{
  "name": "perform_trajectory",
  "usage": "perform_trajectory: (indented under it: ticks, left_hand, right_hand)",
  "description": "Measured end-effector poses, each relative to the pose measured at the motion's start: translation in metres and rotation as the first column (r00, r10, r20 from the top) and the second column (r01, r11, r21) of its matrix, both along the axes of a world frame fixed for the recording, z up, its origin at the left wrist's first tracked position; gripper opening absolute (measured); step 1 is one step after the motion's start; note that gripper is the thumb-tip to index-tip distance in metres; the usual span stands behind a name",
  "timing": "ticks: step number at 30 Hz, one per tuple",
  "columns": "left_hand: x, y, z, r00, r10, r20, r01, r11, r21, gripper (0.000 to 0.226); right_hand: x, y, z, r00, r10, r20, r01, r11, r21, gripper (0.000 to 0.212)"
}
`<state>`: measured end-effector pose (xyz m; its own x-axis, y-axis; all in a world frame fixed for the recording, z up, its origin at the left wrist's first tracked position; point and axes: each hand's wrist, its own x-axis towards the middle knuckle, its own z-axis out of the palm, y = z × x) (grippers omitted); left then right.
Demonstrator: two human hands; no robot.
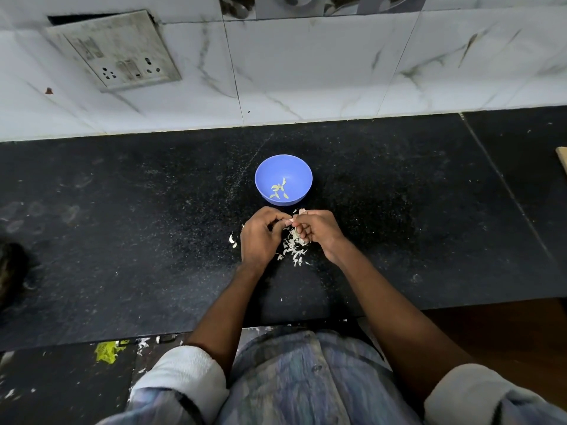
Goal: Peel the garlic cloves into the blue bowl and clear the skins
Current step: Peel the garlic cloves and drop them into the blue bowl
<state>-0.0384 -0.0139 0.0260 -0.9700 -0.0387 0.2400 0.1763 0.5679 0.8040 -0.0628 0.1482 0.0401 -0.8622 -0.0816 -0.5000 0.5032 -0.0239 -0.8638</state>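
Garlic clove point(291, 221) pinched between fingers point(283, 216) of both hands — blue bowl point(294, 170) just beyond.

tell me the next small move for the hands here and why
Probably finish stripping the clove pinched between the left hand and right hand, then drop it into the blue bowl just beyond. The bowl holds a few small pieces, and the skins lie piled under the hands.

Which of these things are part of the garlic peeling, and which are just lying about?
Part of the job: blue bowl, peeled cloves in it, skins on the counter, left hand, right hand.

Lying about: wall socket plate, yellow-green scrap.
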Motion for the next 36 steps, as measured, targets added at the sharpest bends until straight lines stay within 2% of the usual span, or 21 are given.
perform_trajectory:
  ticks: [4, 8, 12, 15, 18, 20, 23, 25, 28, 31, 36]
  left_hand:
    - [-0.002, -0.002, -0.002, 1.0, -0.011, 0.015, 0.012, 0.998, -0.066, 0.019]
    - [-0.005, 0.0, -0.002, 0.999, -0.031, 0.036, 0.033, 0.996, -0.077, 0.019]
    - [-0.01, 0.001, -0.001, 0.999, -0.041, 0.031, 0.041, 0.999, 0.017, 0.021]
    - [-0.011, 0.007, -0.004, 0.991, 0.023, 0.131, -0.043, 0.987, 0.154, 0.023]
    - [-0.009, 0.014, -0.006, 0.962, 0.017, 0.271, -0.121, 0.92, 0.373, 0.013]
    - [-0.007, 0.02, 0.001, 0.931, -0.034, 0.363, -0.178, 0.827, 0.533, 0.01]
    - [-0.006, 0.023, 0.004, 0.864, -0.124, 0.488, -0.293, 0.664, 0.688, 0.019]
    - [-0.007, 0.021, 0.001, 0.821, -0.181, 0.541, -0.335, 0.616, 0.713, 0.025]
    - [-0.008, 0.018, -0.004, 0.827, -0.16, 0.538, -0.321, 0.653, 0.686, 0.026]
    - [-0.007, 0.019, -0.003, 0.862, -0.108, 0.495, -0.306, 0.667, 0.679, 0.017]
    - [-0.009, 0.017, -0.01, 0.812, -0.165, 0.56, -0.377, 0.584, 0.719, 0.015]
  right_hand:
    - [0.003, 0.001, -0.006, 0.998, 0.039, -0.044, -0.038, 0.999, 0.014, 0.021]
    - [0.002, 0.0, -0.008, 0.999, 0.038, -0.035, -0.039, 0.999, -0.031, 0.017]
    - [0.004, 0.001, -0.008, 1.0, -0.001, 0.022, 0.004, 0.99, -0.139, 0.012]
    - [0.004, 0.001, -0.008, 0.998, -0.04, 0.041, 0.047, 0.979, -0.2, 0.01]
    - [0.003, 0.0, -0.006, 0.998, -0.061, 0.02, 0.064, 0.98, -0.189, 0.009]
    - [0.003, -0.001, -0.008, 0.997, -0.077, 0.0, 0.076, 0.982, -0.171, 0.01]
    - [0.004, -0.002, -0.01, 0.995, -0.072, -0.069, 0.065, 0.993, -0.103, 0.011]
    - [0.005, -0.003, -0.01, 0.989, -0.041, -0.143, 0.038, 0.999, -0.022, 0.013]
    - [0.005, -0.003, -0.01, 0.981, -0.001, -0.196, 0.011, 0.999, 0.051, 0.014]
    - [0.005, -0.004, -0.008, 0.984, -0.013, -0.177, 0.021, 0.999, 0.042, 0.015]
    - [0.004, -0.005, -0.002, 0.987, -0.058, -0.151, 0.062, 0.998, 0.02, 0.011]
